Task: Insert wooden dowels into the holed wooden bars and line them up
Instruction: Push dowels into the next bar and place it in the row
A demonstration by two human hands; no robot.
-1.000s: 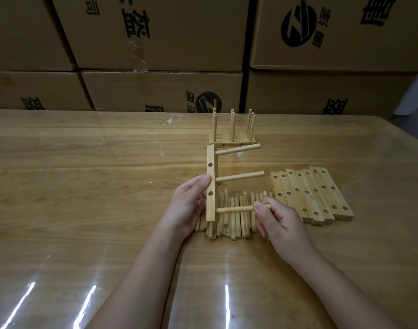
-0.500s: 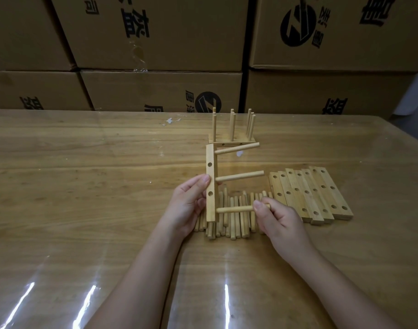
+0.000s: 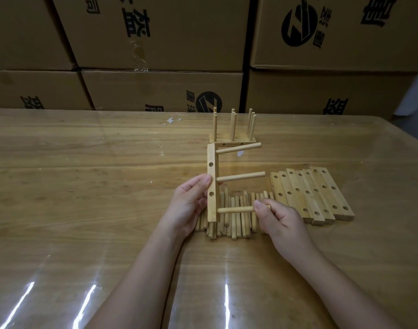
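My left hand (image 3: 188, 204) grips a holed wooden bar (image 3: 212, 172) held on end above the table. Two dowels stick out of it to the right, an upper one (image 3: 239, 148) and a middle one (image 3: 241, 177). My right hand (image 3: 278, 218) pinches a third dowel (image 3: 235, 210) whose left end sits at the bar's lowest hole. A pile of loose dowels (image 3: 236, 222) lies on the table under both hands. Behind stand finished bars (image 3: 233, 140) with upright dowels.
A row of several empty holed bars (image 3: 314, 193) lies on the table to the right of my right hand. Stacked cardboard boxes (image 3: 160, 89) wall off the table's far edge. The wooden table (image 3: 84, 186) carries a glossy clear cover.
Almost nothing has moved. My right hand still holds the lowest dowel at the bar, and its thumb has shifted slightly left along the dowel.
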